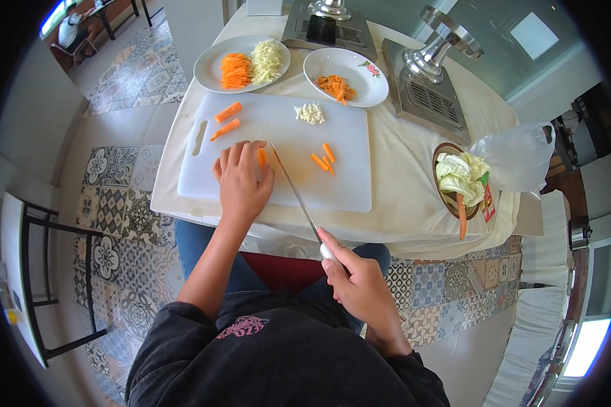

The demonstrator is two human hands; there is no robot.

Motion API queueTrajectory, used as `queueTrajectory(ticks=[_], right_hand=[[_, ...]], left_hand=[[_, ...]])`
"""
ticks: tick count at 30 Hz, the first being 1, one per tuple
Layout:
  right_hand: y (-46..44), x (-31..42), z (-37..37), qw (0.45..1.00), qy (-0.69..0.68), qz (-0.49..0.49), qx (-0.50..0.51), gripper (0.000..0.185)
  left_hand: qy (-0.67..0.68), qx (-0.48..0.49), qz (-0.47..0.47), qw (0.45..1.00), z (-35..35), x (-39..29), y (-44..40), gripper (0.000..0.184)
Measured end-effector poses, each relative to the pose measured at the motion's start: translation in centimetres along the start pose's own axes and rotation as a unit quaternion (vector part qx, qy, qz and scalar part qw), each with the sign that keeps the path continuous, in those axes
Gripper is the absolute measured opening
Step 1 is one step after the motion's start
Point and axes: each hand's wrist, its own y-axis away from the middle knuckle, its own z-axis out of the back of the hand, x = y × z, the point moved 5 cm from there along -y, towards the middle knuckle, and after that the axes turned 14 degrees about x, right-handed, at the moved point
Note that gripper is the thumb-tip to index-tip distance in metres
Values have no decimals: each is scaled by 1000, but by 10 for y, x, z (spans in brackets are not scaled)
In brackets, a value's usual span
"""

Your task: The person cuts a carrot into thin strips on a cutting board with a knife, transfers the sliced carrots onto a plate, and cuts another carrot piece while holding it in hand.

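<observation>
My right hand [360, 281] grips the white handle of a kitchen knife [294, 186], its blade slanting up and left over the white cutting board [204, 183]. Just left of the blade, my left hand [243, 178] presses a carrot piece [262, 158] to the board with bent fingers; part of that piece is hidden. Two longer carrot pieces [228, 112] lie at the board's upper left. To the right of the blade are a few cut carrot sticks [324, 160]. A small heap of chopped white bits, perhaps garlic [309, 113], sits near the top.
Behind the board stand a plate [207, 80] of shredded carrot and pale green shreds, and a plate [370, 91] with carrot peelings. Metal stoves [428, 95] are at the back. A bowl [438, 157] of cabbage and a plastic bag [516, 156] stand right. Far left, a person [71, 30] sits.
</observation>
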Motion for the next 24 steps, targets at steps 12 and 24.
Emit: queueTrajectory(ticks=[12,24], right_hand=[[-8,-14,-4,989,-133,-28,51,49],[16,-22,17,980,-198,-7,4,51]], left_hand=[[-11,-10,-39,999,0,-5,2,21],[-42,6,-33,999,-5,-10,0,26]])
